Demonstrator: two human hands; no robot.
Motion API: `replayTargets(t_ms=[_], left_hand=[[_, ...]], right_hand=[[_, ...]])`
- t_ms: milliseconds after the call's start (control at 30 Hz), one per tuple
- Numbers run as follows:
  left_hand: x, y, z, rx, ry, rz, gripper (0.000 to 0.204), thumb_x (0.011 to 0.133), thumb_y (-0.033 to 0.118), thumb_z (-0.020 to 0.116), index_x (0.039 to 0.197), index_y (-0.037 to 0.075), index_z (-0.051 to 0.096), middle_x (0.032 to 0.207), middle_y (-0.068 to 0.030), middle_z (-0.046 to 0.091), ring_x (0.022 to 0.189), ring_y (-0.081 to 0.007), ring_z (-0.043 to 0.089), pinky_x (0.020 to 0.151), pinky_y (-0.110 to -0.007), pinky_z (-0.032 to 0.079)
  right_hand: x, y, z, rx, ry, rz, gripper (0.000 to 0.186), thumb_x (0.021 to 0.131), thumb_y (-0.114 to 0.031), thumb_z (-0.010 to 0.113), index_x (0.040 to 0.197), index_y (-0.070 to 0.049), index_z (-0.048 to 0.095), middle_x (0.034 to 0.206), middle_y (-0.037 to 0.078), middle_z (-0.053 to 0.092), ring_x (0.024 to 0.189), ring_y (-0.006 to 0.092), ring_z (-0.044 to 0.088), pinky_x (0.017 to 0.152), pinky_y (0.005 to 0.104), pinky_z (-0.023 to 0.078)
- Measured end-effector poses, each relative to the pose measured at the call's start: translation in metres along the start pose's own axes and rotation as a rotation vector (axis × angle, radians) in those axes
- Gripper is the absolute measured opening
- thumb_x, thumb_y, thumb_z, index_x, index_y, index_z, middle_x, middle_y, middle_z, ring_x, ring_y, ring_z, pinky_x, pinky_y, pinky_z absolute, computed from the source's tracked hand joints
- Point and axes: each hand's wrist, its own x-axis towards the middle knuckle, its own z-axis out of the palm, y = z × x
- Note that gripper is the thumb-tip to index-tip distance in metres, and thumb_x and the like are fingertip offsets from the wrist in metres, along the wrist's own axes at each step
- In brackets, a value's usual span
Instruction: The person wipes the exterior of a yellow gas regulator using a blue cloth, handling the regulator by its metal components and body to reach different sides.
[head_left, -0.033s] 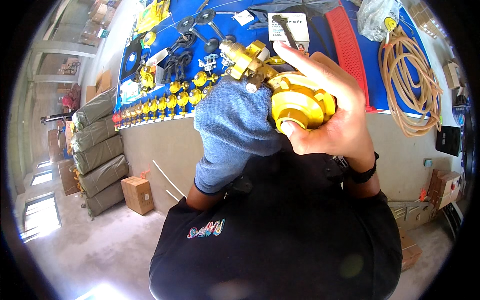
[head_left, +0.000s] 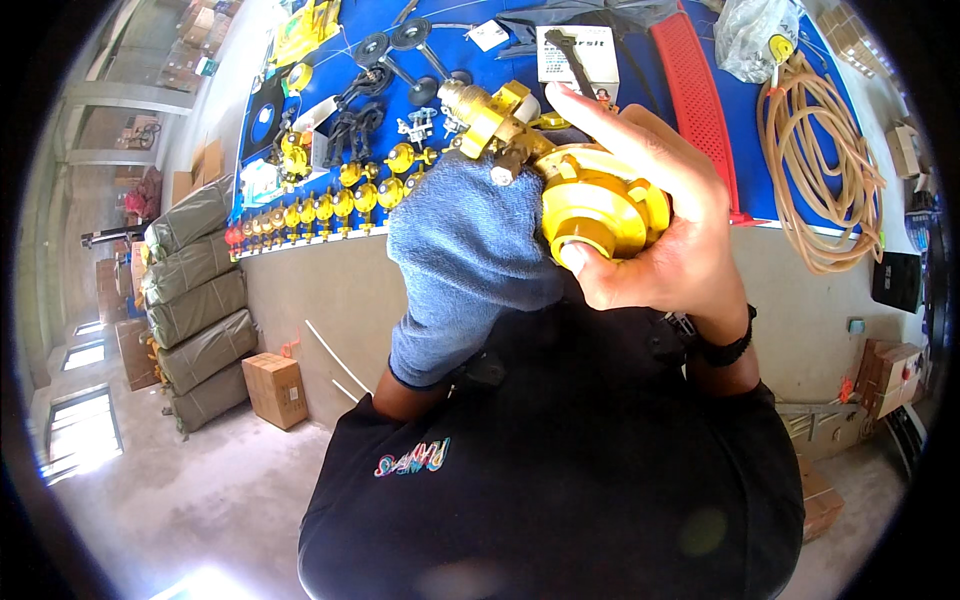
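Note:
A yellow brass-fitted gas regulator (head_left: 590,215) is gripped in my right hand (head_left: 680,230), thumb on its round front collar and index finger stretched up along the back. Its valve body with a silver threaded inlet (head_left: 470,105) points up-left. A blue cloth (head_left: 465,240) covers my left hand, whose fingers are hidden, and lies against the underside and left side of the regulator.
A blue-topped bench (head_left: 500,60) holds rows of yellow regulators (head_left: 343,203), black fittings (head_left: 410,35), a white box (head_left: 600,55), a red perforated tray (head_left: 695,120) and a coiled hose (head_left: 820,170). Wrapped bundles (head_left: 205,340) and a carton (head_left: 275,390) stand left.

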Motion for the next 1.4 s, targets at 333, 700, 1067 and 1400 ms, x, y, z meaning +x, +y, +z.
replayTargets(t_ms=[333, 700, 1067, 1400], left_hand=[[0.008, 0.009, -0.006, 0.282, -0.167, -0.104, 0.023, 0.084, 0.022, 0.063, 0.101, 0.007, 0.065, 0.08, -0.0116, 0.061, 0.067, -0.0289, 0.063, 0.053, -0.04, 0.049], [0.01, 0.007, -0.017, 0.204, -0.282, -0.08, 0.042, 0.068, 0.03, 0.075, 0.101, 0.006, 0.064, 0.083, -0.0138, 0.062, 0.071, -0.034, 0.063, 0.059, -0.044, 0.049], [0.015, 0.006, -0.016, 0.185, -0.139, 0.037, 0.022, 0.073, 0.02, 0.067, 0.091, 0.008, 0.065, 0.076, -0.0129, 0.059, 0.064, -0.032, 0.06, 0.05, -0.044, 0.046], [0.013, 0.005, -0.005, 0.18, -0.137, -0.06, 0.032, 0.069, 0.027, 0.071, 0.094, 0.008, 0.065, 0.081, -0.0136, 0.061, 0.07, -0.0335, 0.062, 0.056, -0.043, 0.047]], right_hand=[[-0.004, 0.007, -0.001, 0.278, 0.052, 0.157, 0.079, 0.076, -0.017, 0.072, 0.144, 0.011, 0.042, 0.135, 0.017, 0.058, 0.102, 0.0127, 0.064, 0.089, 0.0252, 0.05], [0.001, 0.007, -0.007, 0.17, -0.03, 0.048, 0.077, 0.072, -0.017, 0.072, 0.14, 0.009, 0.048, 0.131, 0.017, 0.061, 0.101, 0.0136, 0.064, 0.089, 0.0267, 0.051], [0.001, 0.011, -0.009, 0.149, -0.035, 0.009, 0.077, 0.066, -0.013, 0.068, 0.137, 0.01, 0.051, 0.128, 0.02, 0.062, 0.106, 0.0178, 0.064, 0.093, 0.0293, 0.051], [0.003, 0.013, -0.008, 0.167, -0.028, 0.057, 0.078, 0.065, -0.011, 0.067, 0.138, 0.011, 0.049, 0.128, 0.017, 0.062, 0.104, 0.0155, 0.064, 0.093, 0.0276, 0.05]])
